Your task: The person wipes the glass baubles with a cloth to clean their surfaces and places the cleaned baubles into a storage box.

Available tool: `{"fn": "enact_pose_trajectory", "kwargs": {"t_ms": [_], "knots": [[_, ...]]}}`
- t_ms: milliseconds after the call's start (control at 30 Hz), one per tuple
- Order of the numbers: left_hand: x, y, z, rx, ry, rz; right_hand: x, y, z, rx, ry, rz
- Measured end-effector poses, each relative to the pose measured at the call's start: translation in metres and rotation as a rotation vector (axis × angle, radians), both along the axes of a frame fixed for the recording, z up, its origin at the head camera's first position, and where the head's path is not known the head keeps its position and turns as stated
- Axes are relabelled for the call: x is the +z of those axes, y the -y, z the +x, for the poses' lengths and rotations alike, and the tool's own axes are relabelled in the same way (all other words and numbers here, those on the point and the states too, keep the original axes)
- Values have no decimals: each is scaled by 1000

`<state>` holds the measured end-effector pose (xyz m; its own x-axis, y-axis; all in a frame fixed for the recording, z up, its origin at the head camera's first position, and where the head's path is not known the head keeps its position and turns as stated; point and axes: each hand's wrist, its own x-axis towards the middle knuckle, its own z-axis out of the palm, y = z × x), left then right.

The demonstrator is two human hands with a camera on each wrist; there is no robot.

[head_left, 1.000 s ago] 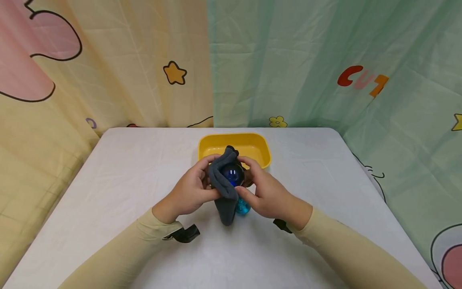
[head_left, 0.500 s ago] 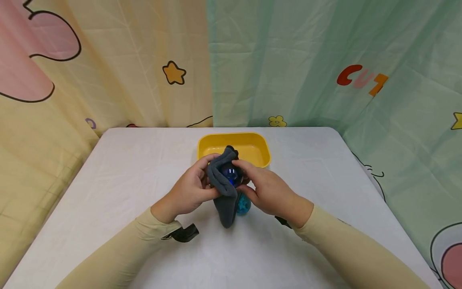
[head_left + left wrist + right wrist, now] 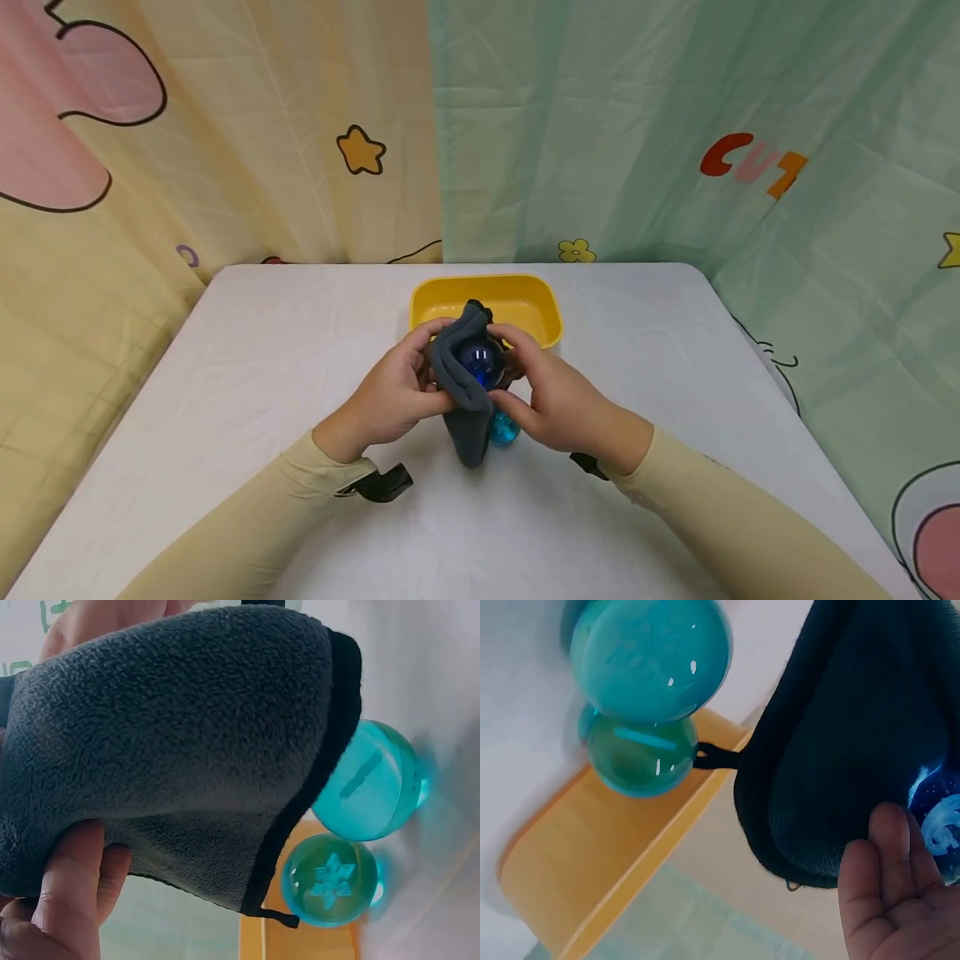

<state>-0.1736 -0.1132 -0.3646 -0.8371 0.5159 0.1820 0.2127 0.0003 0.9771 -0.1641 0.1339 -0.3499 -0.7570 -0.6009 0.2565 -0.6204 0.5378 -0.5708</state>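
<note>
My left hand grips a dark grey plush cloth with black edging, which wraps the left side of a glossy dark blue ball. From the right, the thumb and fingers of my right hand hold the ball at its side against the cloth. A white swirl shows on the ball in the right wrist view. Below the held cloth, two clear teal balls rest on the table: one larger in the left wrist view, the other bearing a snowflake.
A shallow yellow tray stands just beyond my hands on the white-covered table. Patterned curtains hang behind and along both sides. Each wrist carries a black camera mount.
My right fingers reached farther over the blue ball half a second ago and have since drawn back to its right side. The left hand keeps its grip on the cloth, nearly still.
</note>
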Motion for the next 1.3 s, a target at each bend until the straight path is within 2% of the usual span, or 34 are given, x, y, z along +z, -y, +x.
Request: {"fn": "enact_pose_trajectory", "kwargs": {"t_ms": [133, 233, 367, 500, 600, 767, 900, 1100, 1200, 1300], "knots": [[0, 1, -1, -10, 16, 10, 2, 1, 0, -11, -76, 95], [0, 1, -1, -23, 22, 19, 4, 2, 0, -30, -94, 145], [0, 2, 1, -29, 13, 7, 3, 2, -1, -49, 10, 128], [0, 1, 3, -26, 19, -18, 1, 1, -2, -67, 169, 17], [0, 1, 3, -23, 22, -26, -1, 2, -2, -64, 188, -39], [-1, 2, 1, -9, -1, -11, -1, 2, 1, -18, 96, -37], [-1, 3, -1, -13, 5, 19, 0, 2, 1, 22, -5, 24], [0, 3, -1, -24, 23, 24, 1, 2, -1, -16, -90, 111], [0, 3, 0, -24, 17, 8, 1, 1, -2, -34, -38, 111], [0, 2, 1, -22, 15, -7, 1, 1, -3, -40, 124, 42]]}}
